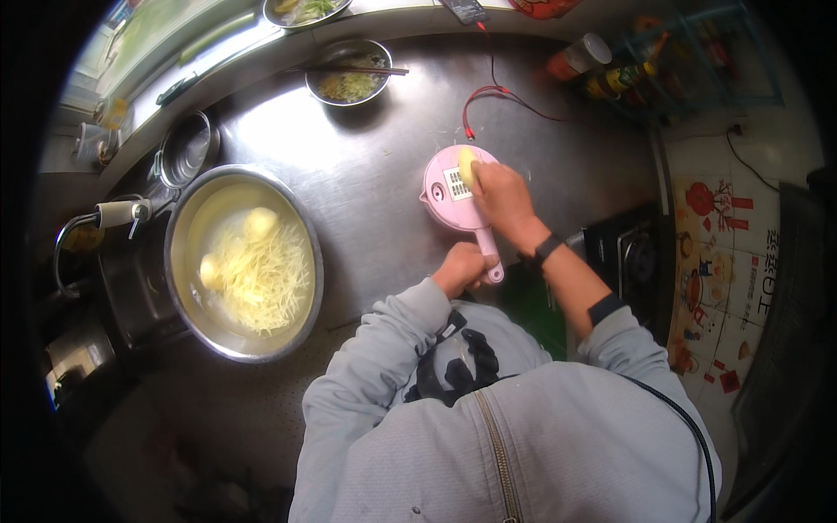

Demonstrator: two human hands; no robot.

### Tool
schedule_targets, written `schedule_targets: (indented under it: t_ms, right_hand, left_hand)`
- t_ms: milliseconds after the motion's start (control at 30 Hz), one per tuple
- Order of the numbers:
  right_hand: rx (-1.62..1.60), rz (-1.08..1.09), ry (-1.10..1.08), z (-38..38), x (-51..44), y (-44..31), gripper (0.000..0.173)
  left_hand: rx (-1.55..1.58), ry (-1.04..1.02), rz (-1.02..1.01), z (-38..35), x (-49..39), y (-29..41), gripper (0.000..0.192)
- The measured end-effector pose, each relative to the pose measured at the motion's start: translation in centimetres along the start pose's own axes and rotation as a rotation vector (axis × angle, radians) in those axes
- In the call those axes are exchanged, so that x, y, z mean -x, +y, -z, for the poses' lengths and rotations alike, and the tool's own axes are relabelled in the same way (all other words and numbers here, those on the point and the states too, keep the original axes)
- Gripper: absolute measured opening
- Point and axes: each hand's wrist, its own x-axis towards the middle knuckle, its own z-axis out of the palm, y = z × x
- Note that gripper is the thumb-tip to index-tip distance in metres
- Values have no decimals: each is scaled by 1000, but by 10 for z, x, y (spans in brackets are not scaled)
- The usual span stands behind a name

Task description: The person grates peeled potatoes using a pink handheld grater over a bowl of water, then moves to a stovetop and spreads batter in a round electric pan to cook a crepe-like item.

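Observation:
A pink plastic grater bowl with a handle rests on the steel counter in front of me. My left hand is closed around its handle. My right hand grips a peeled potato against the white grating plate in the lid. To the left stands a large steel basin of water, holding a heap of potato shreds and two whole peeled potatoes, one at the upper side and one at the left. What lies inside the pink bowl is hidden.
Behind, a steel bowl of chopped food bears chopsticks. A red cable lies beyond the grater. The faucet and small pan are left; a jar, a bottle and the stove are right.

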Motion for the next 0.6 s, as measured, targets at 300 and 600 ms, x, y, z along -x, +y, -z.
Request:
schedule_targets:
  t_ms: [300, 600]
  right_hand:
    - [-8, -68, -6, 8, -40, -2, 14]
    - [18, 42, -72, 37, 82, -43, 12]
  left_hand:
    - [-44, -24, 11, 1, 2, 2, 18]
    - [11, -30, -48, 0, 1, -2, 16]
